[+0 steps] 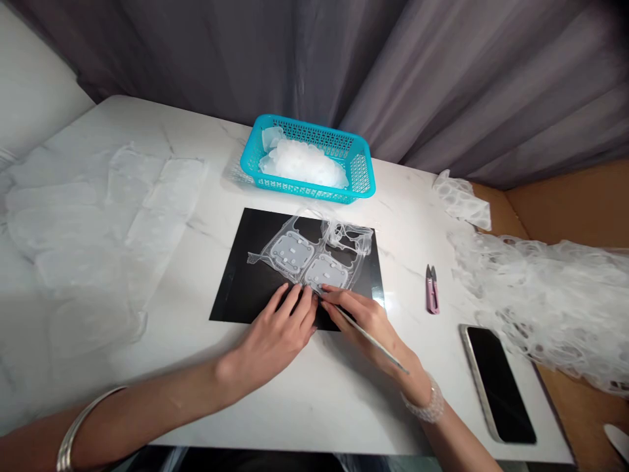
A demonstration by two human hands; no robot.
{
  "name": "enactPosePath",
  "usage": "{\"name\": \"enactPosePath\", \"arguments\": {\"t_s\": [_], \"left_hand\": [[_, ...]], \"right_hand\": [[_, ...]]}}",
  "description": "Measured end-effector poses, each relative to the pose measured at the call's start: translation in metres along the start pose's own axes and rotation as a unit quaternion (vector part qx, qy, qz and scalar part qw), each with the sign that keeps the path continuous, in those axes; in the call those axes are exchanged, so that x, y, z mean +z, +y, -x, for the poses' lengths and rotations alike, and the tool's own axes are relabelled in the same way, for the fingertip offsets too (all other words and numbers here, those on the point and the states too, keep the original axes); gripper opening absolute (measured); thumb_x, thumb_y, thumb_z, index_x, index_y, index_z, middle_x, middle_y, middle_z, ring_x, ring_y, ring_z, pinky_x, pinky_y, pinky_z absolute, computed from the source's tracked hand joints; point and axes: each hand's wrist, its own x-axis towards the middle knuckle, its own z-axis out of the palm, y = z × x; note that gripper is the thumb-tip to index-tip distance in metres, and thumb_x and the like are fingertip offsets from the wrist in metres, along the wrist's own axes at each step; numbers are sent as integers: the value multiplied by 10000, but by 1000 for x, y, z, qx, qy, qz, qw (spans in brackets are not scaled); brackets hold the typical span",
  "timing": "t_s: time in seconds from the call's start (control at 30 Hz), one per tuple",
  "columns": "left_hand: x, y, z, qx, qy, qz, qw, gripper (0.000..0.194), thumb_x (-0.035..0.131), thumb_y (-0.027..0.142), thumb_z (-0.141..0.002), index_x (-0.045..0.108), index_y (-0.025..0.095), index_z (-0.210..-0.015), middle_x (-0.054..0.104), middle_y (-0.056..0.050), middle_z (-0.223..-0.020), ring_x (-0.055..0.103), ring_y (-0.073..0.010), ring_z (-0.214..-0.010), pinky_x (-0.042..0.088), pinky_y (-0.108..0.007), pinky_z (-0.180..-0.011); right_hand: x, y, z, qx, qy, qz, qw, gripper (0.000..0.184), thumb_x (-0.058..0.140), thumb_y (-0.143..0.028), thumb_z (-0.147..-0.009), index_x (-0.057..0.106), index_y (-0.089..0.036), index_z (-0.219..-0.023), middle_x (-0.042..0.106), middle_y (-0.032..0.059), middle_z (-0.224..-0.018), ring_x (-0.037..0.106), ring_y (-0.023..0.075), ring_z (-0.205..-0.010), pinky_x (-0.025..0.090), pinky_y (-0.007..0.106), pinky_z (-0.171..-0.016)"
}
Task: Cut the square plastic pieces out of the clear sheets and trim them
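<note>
A translucent silicone sheet with square moulded pieces lies on a black mat in the middle of the white table. My left hand rests flat on the mat, fingers stretched out, pressing the sheet's near edge. My right hand is closed round a thin metal tool, held like a pen, with its tip at the sheet's near edge beside my left fingertips.
A turquoise basket with clear pieces stands behind the mat. Small pink snips and a phone lie at the right, next to a heap of white webbing scrap. Clear film sheets cover the left side.
</note>
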Motion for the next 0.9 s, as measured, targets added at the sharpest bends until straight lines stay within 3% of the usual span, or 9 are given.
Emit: {"name": "enactPosePath", "arguments": {"t_s": [0.13,0.3,0.4,0.6,0.73,0.9], "left_hand": [[5,1,3,2,-24,6,1000,407,453,250,-1003,575,67,-1346,598,-193,-1382,560,-312,-1282,413,-488,-1112],[6,1,7,3,-49,30,998,456,511,192,-951,531,79,-1392,563,-194,-1422,521,-326,-1325,390,-510,-1137],[6,1,8,9,-47,35,998,430,513,165,-939,565,95,-1360,545,-166,-1446,502,-338,-1336,373,-524,-1148],[5,-3,8,43,-37,23,998,389,507,177,-940,612,103,-1308,605,-140,-1371,490,-318,-1327,331,-553,-1165],[8,-4,8,49,-22,13,998,389,508,193,-932,631,111,-1291,627,-131,-1339,497,-313,-1314,302,-561,-1176],[10,-4,10,49,-7,8,999,355,494,215,-934,681,134,-1224,665,-114,-1278,523,-312,-1279,284,-558,-1178]], "right_hand": [[0,4,9,-24,-15,15,999,220,423,-188,-1018,642,-205,-1010,743,118,-991,691,290,-1132,624,451,-875],[-3,10,15,-88,-2,24,996,237,428,-154,-1002,650,-216,-945,718,63,-815,737,255,-1011,618,467,-944],[-1,13,8,-120,-11,43,992,234,446,-126,-992,661,-216,-1003,740,74,-890,723,251,-1051,591,473,-990],[10,22,-1,-153,11,127,980,280,475,-100,-976,640,-138,-1199,675,198,-1271,610,301,-1260,574,499,-994],[15,22,-1,-157,4,160,975,388,434,-70,-968,594,-130,-1316,661,201,-1302,560,310,-1313,561,526,-1003],[17,14,-2,-206,-8,251,946,393,398,-59,-967,594,-13,-1303,646,283,-1278,584,370,-1273,572,520,-977]]}}
